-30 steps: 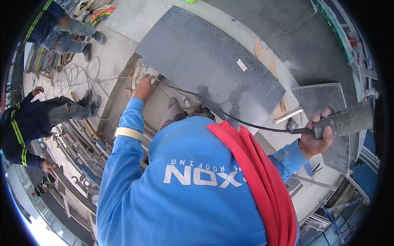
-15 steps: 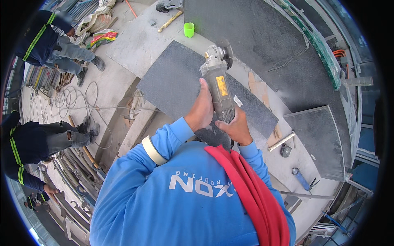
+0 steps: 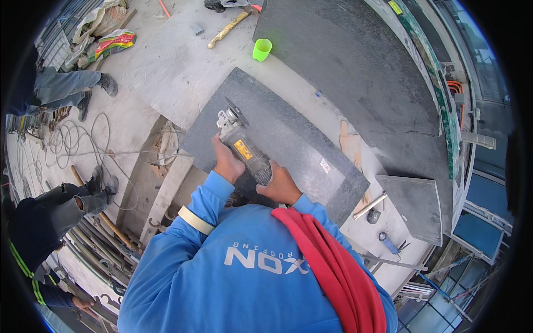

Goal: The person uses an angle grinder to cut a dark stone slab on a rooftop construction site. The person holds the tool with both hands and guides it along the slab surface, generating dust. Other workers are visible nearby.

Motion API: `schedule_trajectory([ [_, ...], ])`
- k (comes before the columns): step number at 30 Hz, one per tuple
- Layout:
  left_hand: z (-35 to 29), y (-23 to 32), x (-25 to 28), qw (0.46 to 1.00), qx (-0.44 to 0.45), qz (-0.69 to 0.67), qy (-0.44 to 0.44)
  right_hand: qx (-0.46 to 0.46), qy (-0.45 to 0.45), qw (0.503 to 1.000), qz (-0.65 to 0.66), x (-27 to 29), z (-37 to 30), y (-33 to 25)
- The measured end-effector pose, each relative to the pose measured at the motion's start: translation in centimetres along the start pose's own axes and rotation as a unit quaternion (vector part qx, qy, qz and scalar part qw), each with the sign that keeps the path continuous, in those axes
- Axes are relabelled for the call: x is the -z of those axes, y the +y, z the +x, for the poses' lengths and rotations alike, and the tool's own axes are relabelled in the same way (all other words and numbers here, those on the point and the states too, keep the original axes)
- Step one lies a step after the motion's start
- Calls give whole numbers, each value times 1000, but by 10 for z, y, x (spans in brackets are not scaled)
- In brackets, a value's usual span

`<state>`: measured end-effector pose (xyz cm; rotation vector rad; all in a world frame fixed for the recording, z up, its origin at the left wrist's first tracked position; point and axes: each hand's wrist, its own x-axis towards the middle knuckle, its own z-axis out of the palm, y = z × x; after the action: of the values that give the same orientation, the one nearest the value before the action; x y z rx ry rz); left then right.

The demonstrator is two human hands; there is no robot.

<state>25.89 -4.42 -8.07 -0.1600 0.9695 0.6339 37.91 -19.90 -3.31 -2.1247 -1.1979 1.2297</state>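
Both my hands hold a dusty angle grinder (image 3: 247,150) with a yellow label and a disc at its far end, tilted up to the left. My left hand (image 3: 227,161) grips the body just behind the gear head. Around the rear end of the body my right hand (image 3: 282,186) is closed. Beneath the tool lies a dark grey stone slab (image 3: 300,139) with a small white sticker on it. A roll of pale tape (image 3: 195,220) sits around my left forearm. Part of my left hand's grip is hidden by the tool.
A green cup (image 3: 262,50) and a hammer (image 3: 229,29) lie beyond the slab. At right are a smaller slab (image 3: 413,205), another hammer (image 3: 370,205) and a blue tube (image 3: 388,243). Loose cable (image 3: 91,133), pipes and two people are at left.
The grinder and both my hands have swung to the left and lower over the slab, and its disc now shows more clearly. The whole view has shifted somewhat.
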Motion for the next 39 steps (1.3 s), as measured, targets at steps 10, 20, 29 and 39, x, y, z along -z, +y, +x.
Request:
schedule_trajectory([
  [10, 39, 33, -27, 999, -18, -16, -28, 20, 4, 998, -62, 30, 42, -35],
  [20, 38, 38, -33, 998, -14, 4, -69, -18, 7, 999, -50, 33, 48, -46],
  [29, 32, 32, -36, 999, 28, 15, -40, -1, 54, 999, 1, 16, 30, -39],
  [39, 43, 28, -18, 999, -35, 3, -5, -11, 27, 999, -16, 6, 32, -29],
])
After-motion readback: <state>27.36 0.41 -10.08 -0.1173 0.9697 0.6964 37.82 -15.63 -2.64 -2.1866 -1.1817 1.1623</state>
